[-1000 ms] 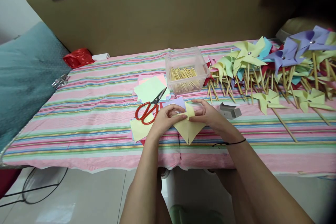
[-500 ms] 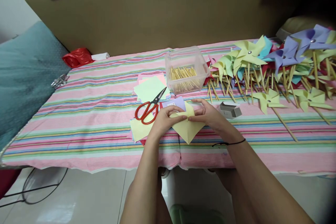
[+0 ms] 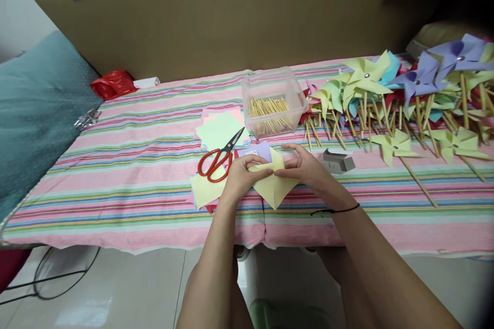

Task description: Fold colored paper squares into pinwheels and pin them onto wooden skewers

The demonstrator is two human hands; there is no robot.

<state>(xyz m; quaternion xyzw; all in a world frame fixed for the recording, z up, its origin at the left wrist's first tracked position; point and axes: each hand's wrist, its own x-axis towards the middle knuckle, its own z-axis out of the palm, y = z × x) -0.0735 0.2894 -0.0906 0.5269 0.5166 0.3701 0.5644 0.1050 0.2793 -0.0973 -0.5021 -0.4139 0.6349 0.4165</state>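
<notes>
Both hands grip a piece of yellow paper (image 3: pixel 275 193), whose folded flaps come together at its middle. My left hand (image 3: pixel 244 175) is closed on the paper's left side, its thumb pressed near the centre. From the other side my right hand (image 3: pixel 304 167) pinches the paper, thumb also near the centre. Just left of my left hand lie red-handled scissors (image 3: pixel 221 158), partly over loose yellow paper (image 3: pixel 206 189). A purple sheet (image 3: pixel 262 150) shows behind the held paper. To the right of my right hand sits a small open grey box (image 3: pixel 338 163).
A clear plastic tub (image 3: pixel 295 113) holds many short wooden sticks (image 3: pixel 268 108). Beside it is a stack of pastel paper squares (image 3: pixel 218 128). Finished pinwheels (image 3: pixel 366 77) crowd the right side of the striped cloth (image 3: pixel 135 175). A red plastic bag (image 3: pixel 113 85) lies far left.
The hands and the yellow paper stay almost where they were, with only a very slight shift to the left. Both hands keep their hold.
</notes>
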